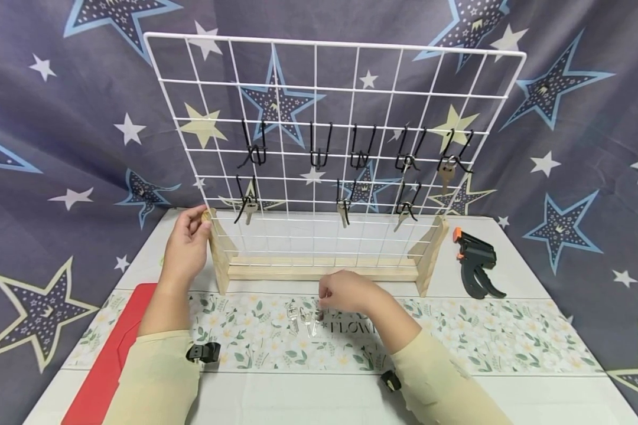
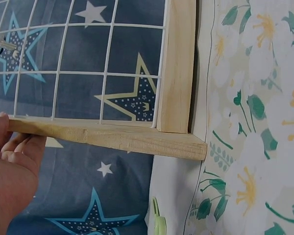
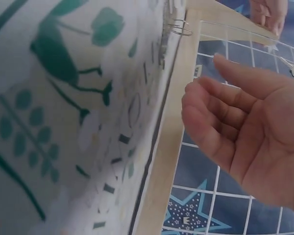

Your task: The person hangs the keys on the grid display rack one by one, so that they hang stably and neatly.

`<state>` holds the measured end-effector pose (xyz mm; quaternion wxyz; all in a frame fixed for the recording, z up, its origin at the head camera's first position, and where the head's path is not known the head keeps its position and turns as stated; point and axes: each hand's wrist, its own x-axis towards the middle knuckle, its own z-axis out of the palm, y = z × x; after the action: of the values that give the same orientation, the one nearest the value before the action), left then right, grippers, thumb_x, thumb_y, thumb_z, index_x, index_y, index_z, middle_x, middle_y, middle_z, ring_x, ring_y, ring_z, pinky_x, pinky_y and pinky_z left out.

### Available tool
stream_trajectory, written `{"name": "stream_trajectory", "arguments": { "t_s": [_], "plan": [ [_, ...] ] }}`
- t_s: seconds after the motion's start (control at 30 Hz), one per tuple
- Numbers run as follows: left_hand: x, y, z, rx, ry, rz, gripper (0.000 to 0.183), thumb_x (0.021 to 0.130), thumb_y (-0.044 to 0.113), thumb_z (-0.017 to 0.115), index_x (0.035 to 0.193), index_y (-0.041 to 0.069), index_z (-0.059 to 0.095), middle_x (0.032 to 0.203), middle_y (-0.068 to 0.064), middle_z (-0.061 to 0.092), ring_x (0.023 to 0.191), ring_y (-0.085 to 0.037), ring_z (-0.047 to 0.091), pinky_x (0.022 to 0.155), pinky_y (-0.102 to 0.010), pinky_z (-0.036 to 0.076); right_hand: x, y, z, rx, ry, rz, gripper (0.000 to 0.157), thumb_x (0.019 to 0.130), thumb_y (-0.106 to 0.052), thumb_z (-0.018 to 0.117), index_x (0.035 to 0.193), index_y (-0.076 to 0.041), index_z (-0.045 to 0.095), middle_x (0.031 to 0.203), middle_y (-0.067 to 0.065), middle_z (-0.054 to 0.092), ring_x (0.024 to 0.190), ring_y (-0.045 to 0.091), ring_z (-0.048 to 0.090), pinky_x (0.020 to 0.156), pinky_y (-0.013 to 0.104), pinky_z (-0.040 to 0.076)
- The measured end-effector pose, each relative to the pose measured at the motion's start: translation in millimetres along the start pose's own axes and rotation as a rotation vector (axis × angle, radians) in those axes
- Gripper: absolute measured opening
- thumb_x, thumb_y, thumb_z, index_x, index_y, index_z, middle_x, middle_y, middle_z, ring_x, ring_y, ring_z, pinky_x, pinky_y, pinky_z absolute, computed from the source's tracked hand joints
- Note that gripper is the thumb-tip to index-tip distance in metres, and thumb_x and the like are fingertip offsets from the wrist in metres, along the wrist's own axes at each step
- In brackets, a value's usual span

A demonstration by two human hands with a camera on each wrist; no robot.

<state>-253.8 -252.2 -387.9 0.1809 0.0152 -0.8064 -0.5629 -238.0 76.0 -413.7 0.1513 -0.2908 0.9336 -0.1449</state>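
Note:
A white wire grid rack [image 1: 336, 91] stands upright on a wooden base [image 1: 324, 273]. My left hand [image 1: 186, 248] grips the rack's left wooden side piece [image 2: 103, 137] between thumb and fingers. Low over the flowered mat, my right hand [image 1: 348, 292] hovers beside several loose keys [image 1: 293, 321]. Its fingers are loosely bent with the thumb apart, and nothing shows between them in the right wrist view. Black hooks [image 1: 319, 156] hang on the grid in two rows. Some carry keys, such as the brownish key [image 1: 446, 171] at upper right and a silver key [image 1: 402, 219] below.
To the rack's right lies a black toy-gun-shaped tool [image 1: 477, 262] with orange tips. A red flat board [image 1: 108, 348] lies at the left, partly under my left forearm. The flowered mat [image 1: 484, 336] crosses the white table [image 1: 276, 398]. A star-patterned cloth [image 1: 85, 147] hangs behind.

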Motion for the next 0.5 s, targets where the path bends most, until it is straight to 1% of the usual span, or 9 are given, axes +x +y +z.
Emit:
{"name": "stream_trajectory", "arguments": {
  "t_s": [0.1,0.23,0.33,0.5],
  "plan": [
    [-0.4,0.2,-0.4,0.005,-0.002,0.0,0.045,0.106,0.023,0.041,0.149,0.011,0.035,0.152,-0.014,0.043,0.138,-0.021,0.043,0.114,-0.029,0.04,5,-1,3.5,-0.02,-0.03,0.008,0.014,0.089,-0.035,0.071,0.086,-0.022,0.067,0.084,-0.01,0.065,0.078,0.01,0.059,0.074,0.031,0.053],
    [-0.2,-0.6,-0.7,0.001,0.002,0.006,0.045,0.106,0.023,0.041,0.148,0.01,0.036,0.151,-0.014,0.044,0.138,-0.021,0.044,0.112,-0.024,0.04,10,-3,9.8,-0.038,-0.061,0.022,0.018,0.086,-0.034,0.074,0.079,-0.021,0.065,0.075,-0.01,0.062,0.068,0.011,0.057,0.064,0.028,0.051],
    [-0.2,-1.0,-0.8,0.003,0.004,0.008,0.044,0.106,0.022,0.041,0.148,0.01,0.036,0.151,-0.015,0.044,0.137,-0.02,0.044,0.111,-0.021,0.041,12,-6,13.3,-0.051,-0.077,0.041,0.021,0.084,-0.034,0.076,0.076,-0.019,0.064,0.072,-0.009,0.061,0.065,0.011,0.055,0.06,0.026,0.049],
    [-0.4,-1.5,-0.6,0.002,-0.001,0.008,0.045,0.106,0.023,0.04,0.149,0.01,0.035,0.152,-0.014,0.043,0.138,-0.021,0.044,0.113,-0.027,0.041,15,-10,17.2,-0.077,-0.072,0.055,0.023,0.083,-0.034,0.077,0.074,-0.018,0.063,0.069,-0.008,0.06,0.063,0.012,0.055,0.06,0.026,0.049]
  ]
}}
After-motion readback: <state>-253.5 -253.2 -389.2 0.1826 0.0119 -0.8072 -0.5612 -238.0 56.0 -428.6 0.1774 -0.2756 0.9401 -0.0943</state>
